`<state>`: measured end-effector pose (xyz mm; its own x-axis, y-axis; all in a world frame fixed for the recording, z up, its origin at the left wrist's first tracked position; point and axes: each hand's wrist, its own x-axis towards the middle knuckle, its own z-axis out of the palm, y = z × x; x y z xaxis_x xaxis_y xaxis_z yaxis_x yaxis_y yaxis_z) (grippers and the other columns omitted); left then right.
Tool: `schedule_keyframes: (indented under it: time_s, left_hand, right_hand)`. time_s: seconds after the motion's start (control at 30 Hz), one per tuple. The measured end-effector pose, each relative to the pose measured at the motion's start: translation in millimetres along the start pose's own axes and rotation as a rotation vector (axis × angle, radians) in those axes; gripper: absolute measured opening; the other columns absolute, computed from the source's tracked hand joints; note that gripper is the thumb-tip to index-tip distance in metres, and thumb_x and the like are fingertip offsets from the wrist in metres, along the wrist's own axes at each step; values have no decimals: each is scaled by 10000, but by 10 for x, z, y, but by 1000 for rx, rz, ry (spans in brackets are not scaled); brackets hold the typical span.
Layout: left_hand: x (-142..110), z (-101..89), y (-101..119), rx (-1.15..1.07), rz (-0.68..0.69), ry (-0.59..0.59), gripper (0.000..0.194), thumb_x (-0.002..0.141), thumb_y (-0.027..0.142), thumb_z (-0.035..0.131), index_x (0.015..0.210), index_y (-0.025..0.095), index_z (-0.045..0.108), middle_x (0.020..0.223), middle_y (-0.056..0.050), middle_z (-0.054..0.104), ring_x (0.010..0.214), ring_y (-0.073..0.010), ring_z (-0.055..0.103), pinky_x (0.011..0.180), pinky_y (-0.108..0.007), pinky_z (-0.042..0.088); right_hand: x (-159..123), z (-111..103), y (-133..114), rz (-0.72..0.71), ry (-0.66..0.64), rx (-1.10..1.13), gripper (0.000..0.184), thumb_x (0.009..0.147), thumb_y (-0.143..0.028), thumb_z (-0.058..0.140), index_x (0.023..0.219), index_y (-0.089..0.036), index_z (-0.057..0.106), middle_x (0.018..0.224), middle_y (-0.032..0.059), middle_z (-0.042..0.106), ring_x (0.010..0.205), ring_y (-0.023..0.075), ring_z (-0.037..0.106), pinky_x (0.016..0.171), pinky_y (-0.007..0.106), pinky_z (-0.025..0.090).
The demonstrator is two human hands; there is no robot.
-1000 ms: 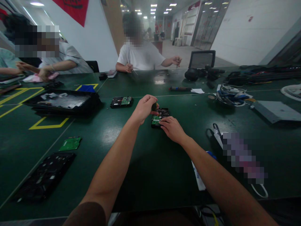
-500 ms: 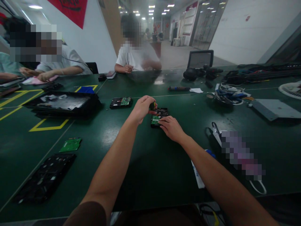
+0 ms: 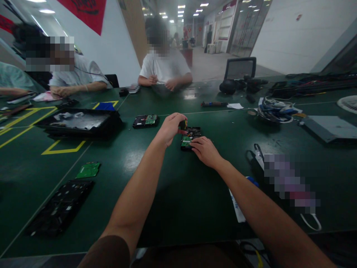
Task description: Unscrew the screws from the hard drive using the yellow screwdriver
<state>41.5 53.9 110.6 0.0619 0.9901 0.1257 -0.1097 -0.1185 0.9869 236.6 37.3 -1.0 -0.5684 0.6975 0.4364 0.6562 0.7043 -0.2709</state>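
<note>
In front of me a hard drive (image 3: 195, 131) lies on the green table, its green circuit board (image 3: 185, 141) facing up. My left hand (image 3: 170, 128) is closed round the dark and yellow handle of a screwdriver (image 3: 183, 125), held upright over the drive; its tip is hidden. My right hand (image 3: 206, 152) pinches the near right side of the drive, fingertips by the board. A second hard drive (image 3: 145, 121) with its board showing lies to the left. Nearer me at the left are a loose green circuit board (image 3: 88, 169) and a large black drive (image 3: 60, 206).
Black trays (image 3: 80, 121) are stacked at the left by yellow tape marks. On the right lie a bundle of cables (image 3: 276, 111), a grey metal box (image 3: 329, 128) and a strapped pouch (image 3: 290, 180). Two co-workers (image 3: 164, 70) (image 3: 80, 74) sit across the table.
My hands keep nearly the same pose at the hard drive, with the screwdriver still over it. The view shifts slightly. The co-worker opposite has lowered a raised hand to the table.
</note>
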Motion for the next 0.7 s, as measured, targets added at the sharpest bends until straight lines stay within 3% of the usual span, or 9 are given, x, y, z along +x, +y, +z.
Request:
schedule_keyframes:
  time_s: [0.7]
  left_hand:
    - [13,-46,-15,-79,-13,-43,141,845,301,631,847,161,649,855,-75,672,821,-194,667,668,-336,611]
  right_hand:
    - [7,-19,-2,-25,-16,-20,256,1000,-225,585,1204,-181,733,1234,140,686,1150,293,571,987,509,473]
